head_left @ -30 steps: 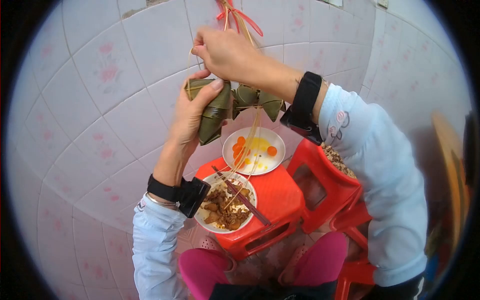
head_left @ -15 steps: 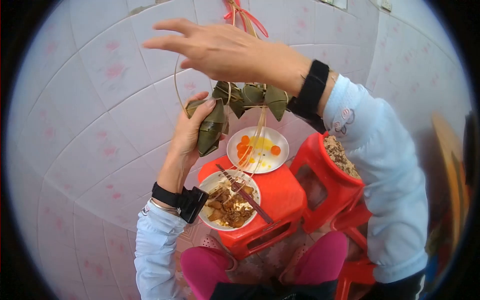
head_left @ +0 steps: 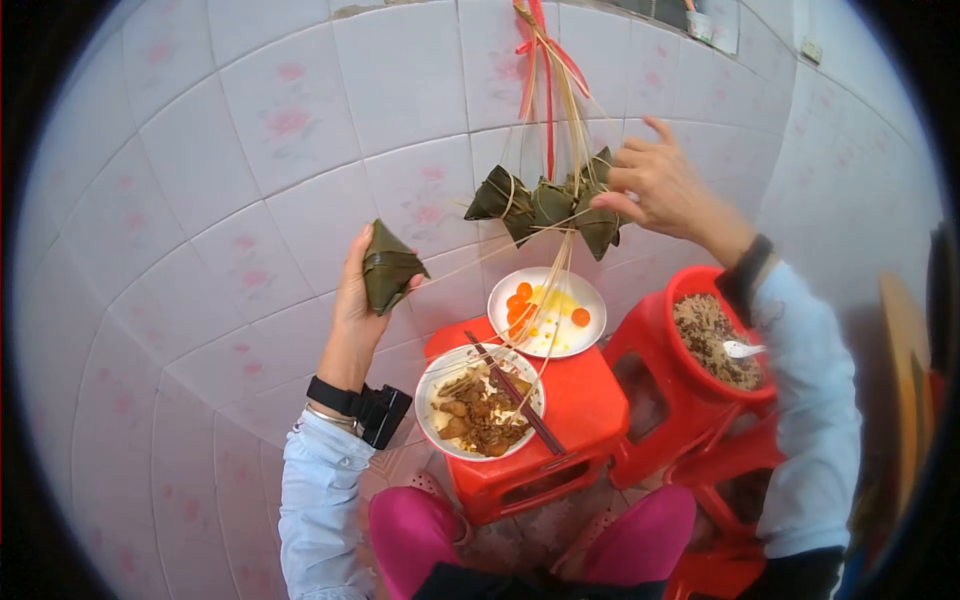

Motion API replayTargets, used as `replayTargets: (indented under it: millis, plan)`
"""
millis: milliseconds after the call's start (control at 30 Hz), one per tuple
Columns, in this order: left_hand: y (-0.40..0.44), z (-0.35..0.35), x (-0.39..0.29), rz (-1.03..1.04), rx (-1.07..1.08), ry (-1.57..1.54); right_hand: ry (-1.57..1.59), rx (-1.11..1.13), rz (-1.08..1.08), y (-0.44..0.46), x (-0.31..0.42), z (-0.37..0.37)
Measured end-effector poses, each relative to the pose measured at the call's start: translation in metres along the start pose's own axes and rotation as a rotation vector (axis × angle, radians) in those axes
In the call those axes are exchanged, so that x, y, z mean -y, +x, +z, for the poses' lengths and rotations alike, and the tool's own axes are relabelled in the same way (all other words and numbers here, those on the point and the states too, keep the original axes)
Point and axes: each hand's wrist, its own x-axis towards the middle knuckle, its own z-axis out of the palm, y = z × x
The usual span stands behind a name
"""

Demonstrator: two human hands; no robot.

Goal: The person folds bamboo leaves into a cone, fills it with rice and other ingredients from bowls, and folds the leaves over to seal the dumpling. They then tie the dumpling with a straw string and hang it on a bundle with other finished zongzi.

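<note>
My left hand holds a leaf-wrapped bundle at the left, in front of the tiled wall. A thin straw string stretches from that bundle toward my right hand. The right hand's fingers are curled, with one finger raised; the string's end there is too small to make out. Just left of and behind this hand, several tied leaf-wrapped bundles hang from straw strands with a red ribbon. Loose strands trail down over the plate and bowl.
A red stool bears a white plate with orange yolks and a bowl of brown food with chopsticks. Right of it, a red tub holds a grain mix with a white spoon. My knees are below.
My right hand has swung from above the left hand to the right, beside the hanging bundles. The string now runs taut across. The view has shifted, and the held bundle is turned.
</note>
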Motion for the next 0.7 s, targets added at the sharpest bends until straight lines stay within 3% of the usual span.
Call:
replayTargets:
  millis: [33,167,233,267,333,400,467,500,567,633,667,700]
  plan:
    - [-0.007,-0.005,-0.003,-0.011,-0.052,-0.078,-0.032,0.066,0.045,-0.004,-0.004,-0.005]
    - [-0.037,-0.022,-0.018,0.033,-0.108,-0.298,-0.153,-0.035,0.082,-0.021,-0.021,-0.002]
    - [-0.053,-0.034,-0.024,0.079,-0.089,-0.335,-0.385,0.255,0.202,-0.031,-0.030,-0.009]
    - [-0.063,-0.037,-0.029,0.087,-0.101,-0.384,-0.386,0.245,0.198,-0.032,-0.029,-0.010]
    - [-0.090,-0.029,-0.031,0.082,-0.076,-0.476,-0.215,0.058,0.113,-0.039,-0.008,-0.025]
    - [-0.119,-0.006,-0.018,0.036,-0.027,-0.481,0.232,-0.060,0.142,-0.035,0.042,-0.043]
    - [-0.144,0.017,0.005,-0.042,0.099,-0.511,0.879,-0.180,0.382,-0.036,0.104,-0.052]
    - [-0.155,0.029,0.019,-0.082,0.170,-0.528,0.994,-0.209,0.419,-0.037,0.129,-0.063]
    - [-0.176,0.063,0.041,-0.152,0.127,-0.562,1.074,-0.245,0.412,-0.044,0.171,-0.079]
    - [-0.193,0.087,0.067,-0.173,0.240,-0.532,1.074,-0.237,0.430,-0.060,0.196,-0.092]
    - [-0.203,0.105,0.076,-0.225,0.082,-0.544,1.004,-0.220,0.409,-0.073,0.202,-0.095]
    - [-0.209,0.109,0.086,-0.252,0.079,-0.548,0.933,-0.198,0.389,-0.086,0.208,-0.098]
